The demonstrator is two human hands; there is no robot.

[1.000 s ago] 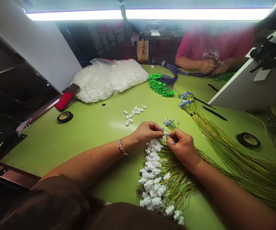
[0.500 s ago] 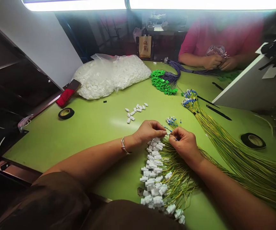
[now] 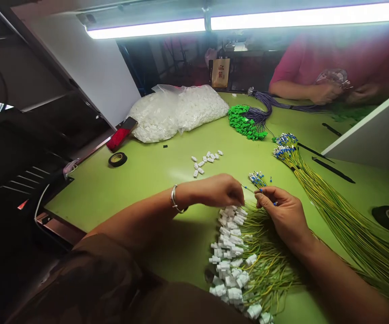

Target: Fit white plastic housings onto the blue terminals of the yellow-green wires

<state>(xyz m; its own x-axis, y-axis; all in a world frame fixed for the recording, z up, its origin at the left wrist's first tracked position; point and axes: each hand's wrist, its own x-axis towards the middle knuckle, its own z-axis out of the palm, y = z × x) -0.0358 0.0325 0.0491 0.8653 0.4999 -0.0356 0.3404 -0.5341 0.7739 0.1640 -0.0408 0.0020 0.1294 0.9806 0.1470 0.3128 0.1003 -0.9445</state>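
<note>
My left hand (image 3: 221, 191), a bangle at its wrist, bends down over the top of a row of white plastic connectors (image 3: 230, 240). Its fingers are curled together; whatever they hold is hidden. My right hand (image 3: 287, 213) pinches yellow-green wires between thumb and forefinger, blue-sleeved terminals (image 3: 261, 191) showing at the fingertips. One thin wire end points left toward my left hand. Behind the right hand lies a small bunch of blue-tipped wires (image 3: 257, 178). Yellow-green wires (image 3: 265, 243) run from the connectors beneath my right hand.
Loose white connectors (image 3: 210, 157) lie mid-table. Farther back are a bag of white parts (image 3: 181, 110) and green connectors (image 3: 244, 120) on dark wires. A long wire bundle (image 3: 322, 198) stretches right. Black tape rolls (image 3: 118, 159) lie on both sides. A person in pink (image 3: 292, 74) works opposite.
My left hand has moved away from my right fingertips and turned down toward the connector row. My right hand still pinches wires. The whole view has swung left, shifting everything rightward.
</note>
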